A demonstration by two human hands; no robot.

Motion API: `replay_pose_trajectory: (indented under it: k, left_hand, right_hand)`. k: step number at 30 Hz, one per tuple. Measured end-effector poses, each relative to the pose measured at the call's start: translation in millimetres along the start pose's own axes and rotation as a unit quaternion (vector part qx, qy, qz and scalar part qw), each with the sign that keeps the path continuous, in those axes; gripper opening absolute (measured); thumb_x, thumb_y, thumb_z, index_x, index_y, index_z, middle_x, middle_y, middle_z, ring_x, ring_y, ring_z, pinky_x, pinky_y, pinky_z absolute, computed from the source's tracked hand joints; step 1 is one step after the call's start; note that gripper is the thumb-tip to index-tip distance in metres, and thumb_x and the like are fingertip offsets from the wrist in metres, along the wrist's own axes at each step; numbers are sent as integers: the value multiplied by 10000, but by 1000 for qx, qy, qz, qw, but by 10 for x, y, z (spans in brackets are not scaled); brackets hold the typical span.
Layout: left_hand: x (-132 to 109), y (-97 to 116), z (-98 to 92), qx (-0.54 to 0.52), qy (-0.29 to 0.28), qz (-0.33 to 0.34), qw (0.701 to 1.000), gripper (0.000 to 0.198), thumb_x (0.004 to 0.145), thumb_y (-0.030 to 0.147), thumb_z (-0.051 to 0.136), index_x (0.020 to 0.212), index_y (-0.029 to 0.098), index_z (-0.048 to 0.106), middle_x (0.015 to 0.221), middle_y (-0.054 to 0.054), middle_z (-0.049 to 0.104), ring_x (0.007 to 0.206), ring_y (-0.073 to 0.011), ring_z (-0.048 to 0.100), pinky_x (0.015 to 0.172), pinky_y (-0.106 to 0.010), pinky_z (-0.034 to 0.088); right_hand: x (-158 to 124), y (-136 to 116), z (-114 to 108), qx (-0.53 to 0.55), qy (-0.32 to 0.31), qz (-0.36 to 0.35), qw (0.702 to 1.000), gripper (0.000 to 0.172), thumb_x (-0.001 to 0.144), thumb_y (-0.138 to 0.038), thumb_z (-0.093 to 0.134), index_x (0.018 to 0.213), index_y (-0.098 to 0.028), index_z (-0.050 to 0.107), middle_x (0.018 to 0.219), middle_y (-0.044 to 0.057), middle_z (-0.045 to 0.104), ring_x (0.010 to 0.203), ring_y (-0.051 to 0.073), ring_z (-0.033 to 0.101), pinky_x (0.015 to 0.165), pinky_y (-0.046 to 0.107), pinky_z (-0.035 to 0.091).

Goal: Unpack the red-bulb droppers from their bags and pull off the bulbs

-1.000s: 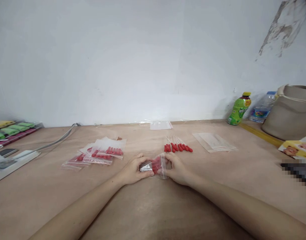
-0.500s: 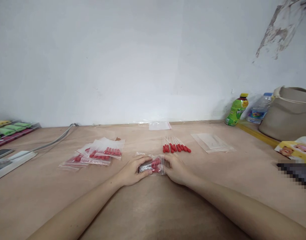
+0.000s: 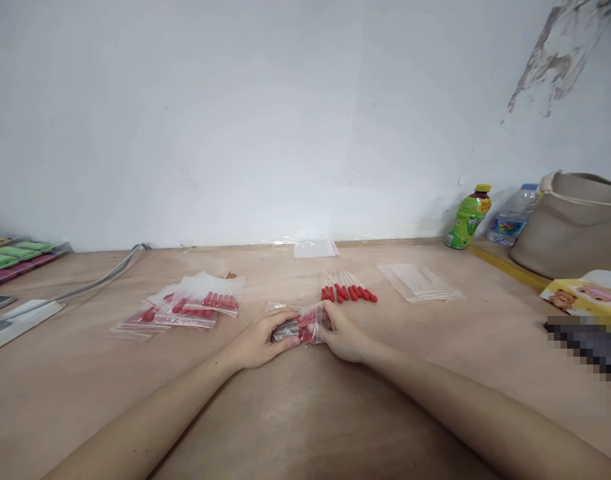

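Observation:
A clear zip bag (image 3: 308, 327) lies in front of me with several red-tipped sticks in it, their red ends toward the right. My left hand (image 3: 262, 340) is closed around the bag's left part, thumb along the near edge and fingers along the far one. At the right end, my right hand (image 3: 342, 333) grips the bag's edge, its thumb over the plastic near the red tips. Just beyond my right hand, loose red-tipped sticks (image 3: 349, 293) lie fanned out, red ends toward me.
Filled zip bags (image 3: 185, 307) overlap on the left. Flat bags (image 3: 420, 283) lie to the right; another bag (image 3: 315, 249) rests by the wall. A green bottle (image 3: 468, 219), a clear bottle (image 3: 510, 217) and a beige bucket-shaped bag (image 3: 575, 227) stand at right. A cable (image 3: 100, 281) crosses the left.
My right thumb has moved leftward over the bag, and the fingers have drawn in on its right edge. My left hand keeps its hold. The whole view has shifted slightly.

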State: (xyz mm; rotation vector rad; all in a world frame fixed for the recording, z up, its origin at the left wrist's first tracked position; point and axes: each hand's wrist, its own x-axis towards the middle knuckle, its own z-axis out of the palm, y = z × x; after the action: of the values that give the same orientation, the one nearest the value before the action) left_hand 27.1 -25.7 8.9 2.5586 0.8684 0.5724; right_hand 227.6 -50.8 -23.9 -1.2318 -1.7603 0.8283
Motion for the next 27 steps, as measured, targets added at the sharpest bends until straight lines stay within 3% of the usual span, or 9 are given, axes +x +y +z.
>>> replay_pose_trajectory:
  k: [8, 15, 22, 27]
  left_hand:
    - [-1, -31, 11, -13, -8, -5, 1000, 423, 833, 388, 466, 1216, 209, 463, 1238, -55, 514, 1128, -195, 474, 964, -347, 375]
    - [1, -29, 14, -10, -1, -4, 1000, 416, 829, 392, 473, 1202, 207, 476, 1222, -52, 530, 1114, -196, 490, 950, -346, 390]
    - [-3, -59, 28, -5, -1, -7, 1000, 386, 861, 370, 418, 1202, 203, 484, 1227, -47, 529, 1123, -191, 484, 965, -333, 374]
    - [6, -103, 36, -1, -1, -12, 1000, 356, 889, 334, 357, 1193, 210, 494, 1213, -44, 540, 1115, -172, 490, 967, -327, 369]
  right_hand:
    - [51, -8, -61, 101, -17, 34, 994, 144, 735, -215, 554, 865, -173, 509, 714, -15, 580, 615, 100, 524, 563, 222, 410]
    - [27, -85, -94, 255, -61, 47, 964, 284, 625, -271, 680, 821, -175, 499, 748, -2, 617, 704, 132, 593, 650, 267, 473]
    - [34, -58, -39, 216, 15, 85, 972, 242, 685, -364, 619, 780, -179, 495, 654, -21, 582, 497, 85, 519, 430, 195, 403]
    - [28, -111, -136, 273, 61, 82, 956, 279, 668, -395, 636, 783, -182, 496, 716, -8, 593, 596, 106, 570, 579, 260, 499]
